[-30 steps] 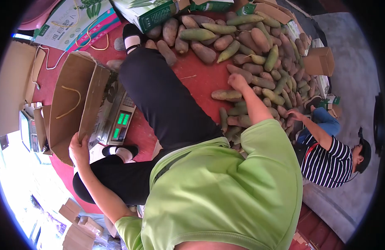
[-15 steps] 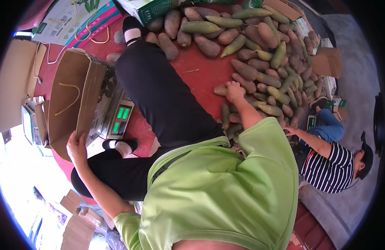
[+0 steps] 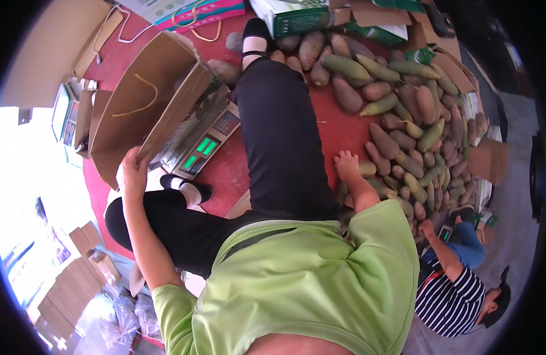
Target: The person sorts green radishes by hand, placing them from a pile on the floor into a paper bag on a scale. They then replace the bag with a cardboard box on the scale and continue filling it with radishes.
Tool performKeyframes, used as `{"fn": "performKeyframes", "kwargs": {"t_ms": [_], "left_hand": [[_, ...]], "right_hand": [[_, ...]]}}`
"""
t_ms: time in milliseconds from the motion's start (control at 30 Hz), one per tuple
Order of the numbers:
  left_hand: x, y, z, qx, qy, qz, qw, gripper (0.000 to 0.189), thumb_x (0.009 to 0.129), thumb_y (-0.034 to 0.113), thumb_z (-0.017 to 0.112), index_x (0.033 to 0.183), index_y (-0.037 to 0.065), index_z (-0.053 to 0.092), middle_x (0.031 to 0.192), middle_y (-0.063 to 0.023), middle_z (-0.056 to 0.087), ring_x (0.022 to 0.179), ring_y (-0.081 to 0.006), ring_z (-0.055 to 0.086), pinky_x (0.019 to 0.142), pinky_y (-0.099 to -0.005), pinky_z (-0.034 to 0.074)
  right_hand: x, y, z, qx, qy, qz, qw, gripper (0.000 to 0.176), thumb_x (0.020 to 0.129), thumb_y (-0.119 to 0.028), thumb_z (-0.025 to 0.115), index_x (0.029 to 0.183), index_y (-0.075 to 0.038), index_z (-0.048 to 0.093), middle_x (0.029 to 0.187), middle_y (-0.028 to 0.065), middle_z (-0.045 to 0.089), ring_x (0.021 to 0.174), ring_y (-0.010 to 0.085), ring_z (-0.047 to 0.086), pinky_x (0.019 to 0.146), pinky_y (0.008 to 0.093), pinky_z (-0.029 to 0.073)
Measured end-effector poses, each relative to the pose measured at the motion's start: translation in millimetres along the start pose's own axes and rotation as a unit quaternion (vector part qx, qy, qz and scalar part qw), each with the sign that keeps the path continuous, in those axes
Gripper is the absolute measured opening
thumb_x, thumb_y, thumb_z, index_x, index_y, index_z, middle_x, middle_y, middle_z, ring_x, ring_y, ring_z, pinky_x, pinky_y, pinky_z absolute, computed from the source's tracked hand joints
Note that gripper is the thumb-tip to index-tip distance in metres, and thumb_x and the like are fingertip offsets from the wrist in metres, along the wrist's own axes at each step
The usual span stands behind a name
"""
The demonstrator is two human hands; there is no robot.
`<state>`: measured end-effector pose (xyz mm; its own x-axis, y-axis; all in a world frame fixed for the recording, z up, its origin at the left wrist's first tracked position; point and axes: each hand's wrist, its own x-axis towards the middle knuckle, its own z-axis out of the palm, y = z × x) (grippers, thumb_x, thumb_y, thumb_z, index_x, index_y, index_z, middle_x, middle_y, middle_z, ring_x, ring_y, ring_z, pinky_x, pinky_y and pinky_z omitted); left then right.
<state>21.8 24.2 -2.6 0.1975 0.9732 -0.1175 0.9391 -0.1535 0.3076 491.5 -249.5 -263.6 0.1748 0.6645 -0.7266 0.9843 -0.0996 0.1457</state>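
On the left, my left hand [image 3: 132,171] is closed on the near edge of an open cardboard box [image 3: 122,97] with a rope handle. The box tilts on a digital scale [image 3: 207,142] with lit green displays. To the right, my right hand [image 3: 347,167] reaches down at the edge of a pile of long green and reddish radishes [image 3: 412,163]. Its fingers look spread, and a pale green radish [image 3: 366,168] lies right beside it. Whatever is under the palm is hidden.
Another person [image 3: 453,290] in a striped shirt reaches into the pile at the right. Printed boxes [image 3: 299,18] stand at the back. My bent legs [image 3: 276,136] lie between the box and the pile, on a red floor [image 3: 326,121]. Flattened cardboard [image 3: 66,302] lies at lower left.
The view has shifted, so the scene sits further right and lower. My right hand has moved left over the pile's edge, its fingers more spread. My left hand keeps hold of the box.
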Motion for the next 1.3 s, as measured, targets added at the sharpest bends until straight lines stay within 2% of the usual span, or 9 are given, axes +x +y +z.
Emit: {"fn": "performKeyframes", "kwargs": {"t_ms": [233, 467, 767, 900, 1000, 1033, 1100, 1233, 1300], "left_hand": [[1, -7, 3, 0.023, -0.003, -0.007, 1.0, 0.02, 0.079, 0.013, 0.063, 0.097, 0.007, 0.064, 0.091, -0.0114, 0.064, 0.086, -0.0319, 0.062, 0.073, -0.0383, 0.048], [2, -15, 5, 0.013, -0.01, -0.01, 1.0, 0.02, 0.08, 0.016, 0.063, 0.098, 0.009, 0.064, 0.094, -0.0102, 0.065, 0.09, -0.0322, 0.061, 0.076, -0.04, 0.048], [1, -9, -1, 0.036, -0.008, 0.001, 0.999, 0.016, 0.08, 0.018, 0.063, 0.094, 0.01, 0.063, 0.091, -0.0104, 0.063, 0.091, -0.0323, 0.061, 0.077, -0.0418, 0.048], [0, -14, 1, 0.036, -0.003, 0.004, 0.999, 0.019, 0.08, 0.018, 0.063, 0.098, 0.01, 0.064, 0.094, -0.0096, 0.064, 0.092, -0.0319, 0.061, 0.077, -0.0418, 0.049], [0, -13, -1, 0.038, -0.006, 0.003, 0.999, 0.021, 0.08, 0.018, 0.063, 0.1, 0.01, 0.064, 0.096, -0.0092, 0.064, 0.093, -0.0317, 0.061, 0.078, -0.0416, 0.049], [0, -12, -2, 0.035, -0.003, 0.002, 0.999, 0.021, 0.08, 0.018, 0.063, 0.1, 0.01, 0.064, 0.096, -0.0092, 0.064, 0.093, -0.0317, 0.061, 0.078, -0.0416, 0.049], [0, -10, -4, 0.041, -0.011, 0.0, 0.999, 0.022, 0.08, 0.019, 0.063, 0.1, 0.01, 0.064, 0.098, -0.009, 0.064, 0.094, -0.0314, 0.061, 0.079, -0.0418, 0.049], [-1, -10, -4, 0.039, -0.003, 0.0, 0.999, 0.023, 0.08, 0.018, 0.064, 0.101, 0.01, 0.064, 0.098, -0.0085, 0.065, 0.095, -0.0306, 0.061, 0.08, -0.0417, 0.049], [0, -10, -5, 0.034, -0.022, -0.016, 0.999, 0.023, 0.08, 0.018, 0.064, 0.101, 0.01, 0.064, 0.099, -0.0081, 0.065, 0.096, -0.0297, 0.061, 0.081, -0.0413, 0.049]], "right_hand": [[-8, -14, 29, -0.02, 0.002, -0.015, 1.0, 0.02, 0.087, -0.017, 0.051, 0.104, -0.016, 0.06, 0.112, 0.0048, 0.055, 0.111, 0.0221, 0.049, 0.088, 0.0457, 0.04], [-7, -6, 25, -0.089, -0.012, -0.056, 0.994, 0.025, 0.09, -0.023, 0.048, 0.112, -0.02, 0.059, 0.111, 0.0011, 0.058, 0.112, 0.0205, 0.05, 0.086, 0.0486, 0.04], [-22, 18, -18, 0.099, 0.067, 0.097, 0.988, 0.026, 0.083, -0.025, 0.06, 0.106, -0.013, 0.057, 0.112, 0.0082, 0.056, 0.113, 0.0277, 0.049, 0.089, 0.0444, 0.044], [-15, 58, -5, 0.29, 0.237, 0.13, 0.918, 0.037, 0.068, -0.007, 0.072, 0.099, -0.007, 0.054, 0.112, 0.0156, 0.056, 0.108, 0.0351, 0.051, 0.088, 0.0415, 0.047], [-12, 73, -25, 0.493, 0.356, 0.142, 0.781, 0.037, 0.067, 0.003, 0.071, 0.097, -0.004, 0.051, 0.09, 0.0055, 0.056, 0.085, 0.0182, 0.055, 0.079, 0.0318, 0.046], [-7, 73, -34, 0.491, 0.359, 0.14, 0.781, 0.037, 0.067, 0.003, 0.071, 0.097, -0.004, 0.051, 0.09, 0.0055, 0.056, 0.085, 0.0182, 0.055, 0.079, 0.0318, 0.046], [7, 71, -59, 0.642, 0.427, 0.066, 0.634, 0.034, 0.071, 0.003, 0.07, 0.098, -0.004, 0.051, 0.091, 0.0025, 0.053, 0.085, 0.0137, 0.052, 0.079, 0.0284, 0.045], [-15, 35, -206, 0.635, 0.434, -0.016, 0.639, 0.038, 0.075, 0.001, 0.071, 0.107, -0.003, 0.051, 0.096, 0.0033, 0.053, 0.09, 0.0135, 0.052, 0.082, 0.027, 0.044], [-11, 28, -259, 0.52, 0.539, -0.103, 0.655, 0.041, 0.076, -0.001, 0.071, 0.112, -0.002, 0.052, 0.104, 0.0052, 0.055, 0.097, 0.0151, 0.054, 0.087, 0.0285, 0.044]]}}
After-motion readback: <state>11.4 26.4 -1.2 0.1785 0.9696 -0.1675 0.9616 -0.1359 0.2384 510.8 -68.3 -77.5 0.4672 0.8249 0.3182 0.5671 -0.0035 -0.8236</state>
